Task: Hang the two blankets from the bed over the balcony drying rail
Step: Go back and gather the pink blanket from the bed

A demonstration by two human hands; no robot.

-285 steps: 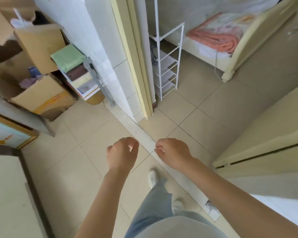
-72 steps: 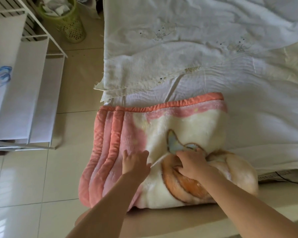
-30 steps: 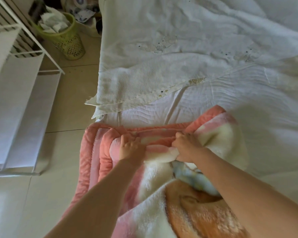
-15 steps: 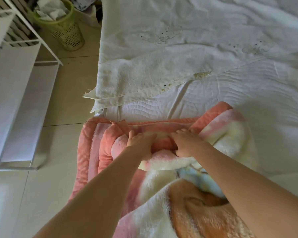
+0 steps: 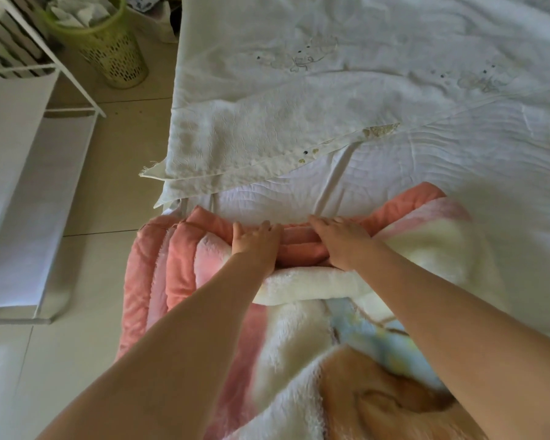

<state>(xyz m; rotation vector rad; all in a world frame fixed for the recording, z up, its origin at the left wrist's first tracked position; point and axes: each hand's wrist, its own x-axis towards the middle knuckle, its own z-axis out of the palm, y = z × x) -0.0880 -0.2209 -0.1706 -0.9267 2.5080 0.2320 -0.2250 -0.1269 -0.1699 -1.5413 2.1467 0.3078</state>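
At bed (image 5: 458,173) edge, left hand (image 5: 256,246) and right hand (image 5: 340,241) press flat on pink blanket (image 5: 178,265), gripping nothing; overhanging folds may slide floorward.

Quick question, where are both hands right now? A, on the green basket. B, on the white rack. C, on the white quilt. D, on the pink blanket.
D: the left hand and right hand both rest side by side on the folded top edge of the pink blanket.
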